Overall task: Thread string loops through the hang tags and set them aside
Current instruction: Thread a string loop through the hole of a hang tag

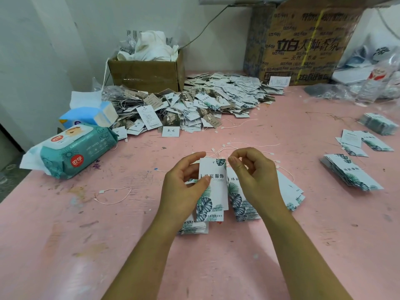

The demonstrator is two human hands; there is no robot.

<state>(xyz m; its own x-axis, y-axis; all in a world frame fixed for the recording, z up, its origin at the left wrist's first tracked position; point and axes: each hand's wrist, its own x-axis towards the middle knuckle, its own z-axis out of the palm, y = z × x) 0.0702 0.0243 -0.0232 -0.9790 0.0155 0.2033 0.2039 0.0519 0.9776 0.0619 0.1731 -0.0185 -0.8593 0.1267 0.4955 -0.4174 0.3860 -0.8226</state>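
The left hand holds one tag upright over the pink surface. Its thumb presses the printed front and its fingers curl round the tag's left edge to the back.

The right hand is at the tag's top right corner, fingers curled in and forefinger and thumb drawn close together. Whether a string is pinched between them cannot be told.

Just behind the tag, loose strings lie tangled on the surface. Under and to the right of the tag sits a fanned stack of the same leaf-printed tags, partly hidden by the right wrist. A second, smaller pile lies below the tag, under the left wrist.

Left of the tag a single loop lies alone. Farther left is a teal pack of wipes.

Well behind the tag spreads a big heap of strung tags, with an open box at its back. Right of the tag, well apart, lie more piles of leaf-printed tags. A printed carton stands far behind them.
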